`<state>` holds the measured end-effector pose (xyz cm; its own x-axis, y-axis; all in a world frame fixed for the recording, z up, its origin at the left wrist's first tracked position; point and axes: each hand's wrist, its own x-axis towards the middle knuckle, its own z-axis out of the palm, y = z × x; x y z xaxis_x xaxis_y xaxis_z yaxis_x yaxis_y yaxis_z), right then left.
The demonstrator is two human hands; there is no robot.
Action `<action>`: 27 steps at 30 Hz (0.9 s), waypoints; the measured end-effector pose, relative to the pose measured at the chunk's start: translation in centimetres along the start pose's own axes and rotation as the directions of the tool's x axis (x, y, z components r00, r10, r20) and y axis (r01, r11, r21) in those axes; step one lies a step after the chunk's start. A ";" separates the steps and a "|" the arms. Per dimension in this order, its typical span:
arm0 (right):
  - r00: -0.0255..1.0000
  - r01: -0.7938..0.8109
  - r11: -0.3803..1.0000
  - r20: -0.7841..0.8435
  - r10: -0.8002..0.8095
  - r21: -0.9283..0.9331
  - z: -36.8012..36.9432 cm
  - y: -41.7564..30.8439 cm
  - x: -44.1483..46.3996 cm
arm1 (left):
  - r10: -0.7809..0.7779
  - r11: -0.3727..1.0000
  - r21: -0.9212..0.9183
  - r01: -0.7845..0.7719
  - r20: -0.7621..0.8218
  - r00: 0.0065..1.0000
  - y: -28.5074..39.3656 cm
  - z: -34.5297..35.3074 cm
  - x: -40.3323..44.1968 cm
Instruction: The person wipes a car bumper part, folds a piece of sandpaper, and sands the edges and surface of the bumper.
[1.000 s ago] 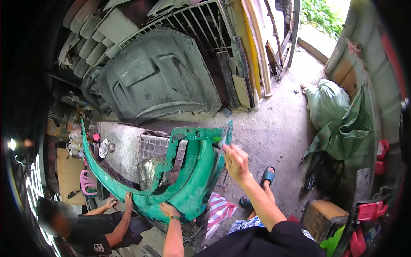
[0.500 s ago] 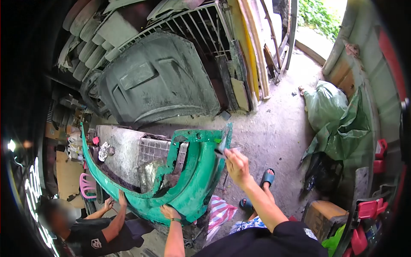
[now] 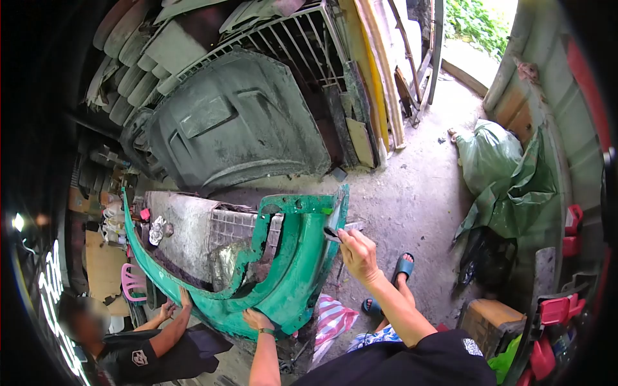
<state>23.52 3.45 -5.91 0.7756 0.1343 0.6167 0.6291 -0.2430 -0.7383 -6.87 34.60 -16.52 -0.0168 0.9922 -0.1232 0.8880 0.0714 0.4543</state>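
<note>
The right hand [image 3: 358, 255] grips a small dark tool [image 3: 331, 235] at a curved green panel [image 3: 283, 281]. Leftward, the left hand [image 3: 259, 320] rests unclenched on it.

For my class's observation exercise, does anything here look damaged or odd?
Yes: the green panel has a ragged, uneven inner edge near the view's middle, unlike its smoother curve; whether that is damage, I cannot tell.

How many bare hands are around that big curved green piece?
4: the camera wearer's left hand on the large, curved green panel; their right hand, pinching a small dark tool; and a co-worker's two hands near the panel's lower left edge.
</note>
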 end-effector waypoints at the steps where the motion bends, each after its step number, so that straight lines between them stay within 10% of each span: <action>1: 1.000 -0.003 1.000 0.005 0.003 -0.002 -0.1 -0.2 1.0 | -0.004 1.000 0.003 0.004 0.003 1.000 0.3 -0.1 -0.2; 24: 0.992 -0.119 0.984 -0.016 0.122 0.132 0.3 -1.0 -0.4 | 0.160 0.986 0.060 -0.155 -0.076 0.984 -0.3 0.1 -0.2; 27: 0.993 -0.101 0.991 -0.054 0.106 0.085 0.5 -0.3 2.4 | -0.009 0.999 0.040 0.009 0.013 1.000 0.5 -0.6 -0.9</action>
<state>25.21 4.27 -4.37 0.8339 0.0563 0.5490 0.5498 -0.1725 -0.8173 -6.68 33.75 -15.69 -0.0191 0.9902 -0.1386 0.9054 0.0759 0.4178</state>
